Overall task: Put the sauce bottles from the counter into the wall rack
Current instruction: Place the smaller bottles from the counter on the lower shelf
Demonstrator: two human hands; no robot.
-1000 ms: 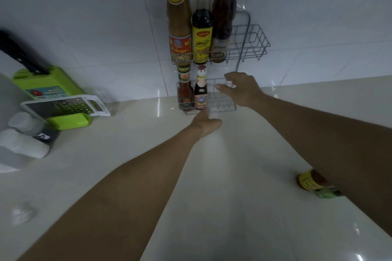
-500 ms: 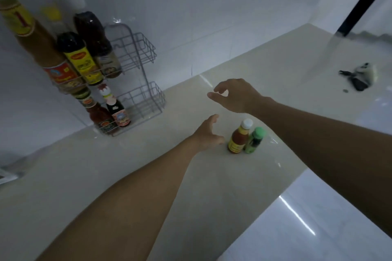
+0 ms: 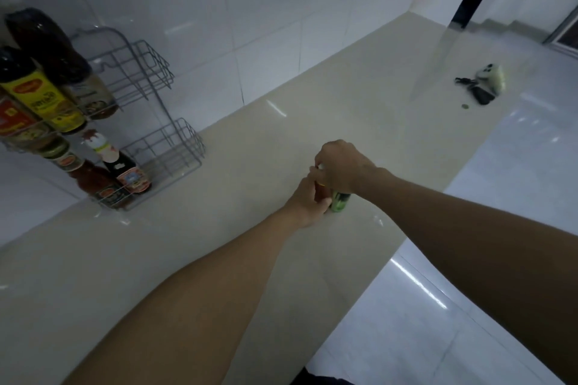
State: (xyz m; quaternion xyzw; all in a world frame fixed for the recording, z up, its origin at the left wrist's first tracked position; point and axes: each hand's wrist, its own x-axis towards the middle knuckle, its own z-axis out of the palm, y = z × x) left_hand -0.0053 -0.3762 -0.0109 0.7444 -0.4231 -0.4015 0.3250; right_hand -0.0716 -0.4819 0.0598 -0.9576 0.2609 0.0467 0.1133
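Two small sauce bottles stand side by side on the beige counter (image 3: 219, 244). My left hand (image 3: 308, 203) is wrapped around the orange-red bottle (image 3: 322, 190), which it mostly hides. My right hand (image 3: 341, 166) is closed from above over the top of the green bottle (image 3: 340, 201), whose lower body shows. The grey wire wall rack (image 3: 150, 72) hangs at the left. Three tall bottles, one with a yellow label (image 3: 43, 100), fill the left of its upper tier. Two small red-labelled bottles (image 3: 128, 175) sit in the lower tier (image 3: 184, 147).
The right halves of both rack tiers hold nothing. A set of keys with a pale fob (image 3: 483, 84) and a coin (image 3: 465, 106) lie far right on the counter. The counter's front edge runs diagonally at the right, with white floor tiles (image 3: 469, 259) beyond.
My view has swung right, away from the rack. Both hands moved from open above the counter down onto the two small bottles and closed on them.
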